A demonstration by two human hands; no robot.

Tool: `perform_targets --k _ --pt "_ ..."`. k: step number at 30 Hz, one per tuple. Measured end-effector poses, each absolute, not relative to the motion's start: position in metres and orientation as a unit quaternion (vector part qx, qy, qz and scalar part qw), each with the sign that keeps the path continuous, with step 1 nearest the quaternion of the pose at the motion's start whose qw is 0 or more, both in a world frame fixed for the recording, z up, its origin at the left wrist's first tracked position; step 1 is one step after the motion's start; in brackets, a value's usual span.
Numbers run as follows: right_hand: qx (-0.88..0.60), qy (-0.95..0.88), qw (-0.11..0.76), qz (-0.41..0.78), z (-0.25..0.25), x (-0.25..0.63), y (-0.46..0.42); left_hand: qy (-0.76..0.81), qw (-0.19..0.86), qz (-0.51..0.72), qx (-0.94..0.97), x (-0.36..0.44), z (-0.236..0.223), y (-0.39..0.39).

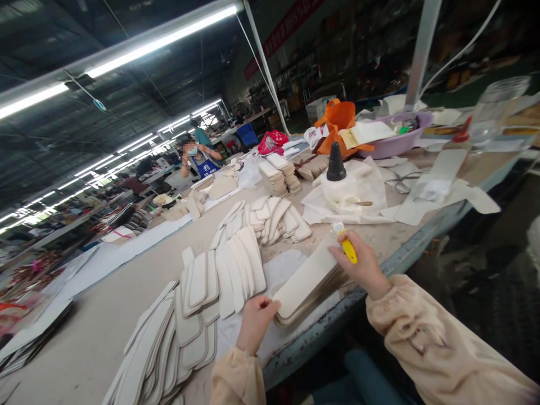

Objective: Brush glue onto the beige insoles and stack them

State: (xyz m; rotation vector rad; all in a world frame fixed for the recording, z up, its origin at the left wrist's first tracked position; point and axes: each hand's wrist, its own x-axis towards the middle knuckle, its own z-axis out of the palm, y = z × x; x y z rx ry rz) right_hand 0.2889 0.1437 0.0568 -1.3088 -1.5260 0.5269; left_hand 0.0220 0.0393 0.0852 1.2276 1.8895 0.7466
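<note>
My right hand [358,259] is closed around a small yellow-handled brush [349,249], its pale head pointing away from me. The thumb and fingers of that hand also reach the far end of a long off-white panel [307,277] with rounded corners. This panel lies on top of a stack of similar pieces at the table's front edge. At its near left corner my left hand [256,318] pinches the panel's end between thumb and fingers. Just beyond the stack stands a white tub [343,188] on a plastic sheet, with a black cone on it.
Fanned rows of off-white panels [194,315] cover the table to the left. Neat piles [278,174] stand farther back. Scissors [400,183], a purple basin [396,140], an orange bag [337,121] and a clear jar [498,109] are at the right. A masked co-worker [198,154] sits across.
</note>
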Motion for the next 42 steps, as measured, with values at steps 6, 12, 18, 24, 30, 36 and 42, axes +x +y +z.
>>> perform_targets --k 6,12,18,24,30,36,42 --pt "-0.554 -0.645 0.485 0.204 0.054 0.286 0.146 0.75 0.348 0.267 0.495 0.016 0.072 0.039" --pt "-0.568 -0.656 0.456 0.2 0.053 0.286 0.148 0.761 0.352 0.242 0.489 0.013 0.065 0.038" --pt "-0.574 -0.667 0.439 0.183 0.046 0.286 0.149 0.773 0.338 0.245 0.478 0.017 0.067 0.037" --pt "-0.58 -0.672 0.424 0.181 0.041 0.284 0.152 0.769 0.31 0.286 0.48 0.022 0.062 0.04" --pt "-0.615 -0.665 0.379 0.189 0.056 0.284 0.147 0.768 0.324 0.255 0.491 0.018 0.062 0.04" --pt "-0.645 -0.668 0.322 0.183 0.054 0.285 0.149 0.763 0.338 0.23 0.501 0.015 0.069 0.039" --pt "-0.645 -0.683 0.3 0.166 0.05 0.284 0.152 0.76 0.341 0.227 0.504 0.014 0.068 0.04"
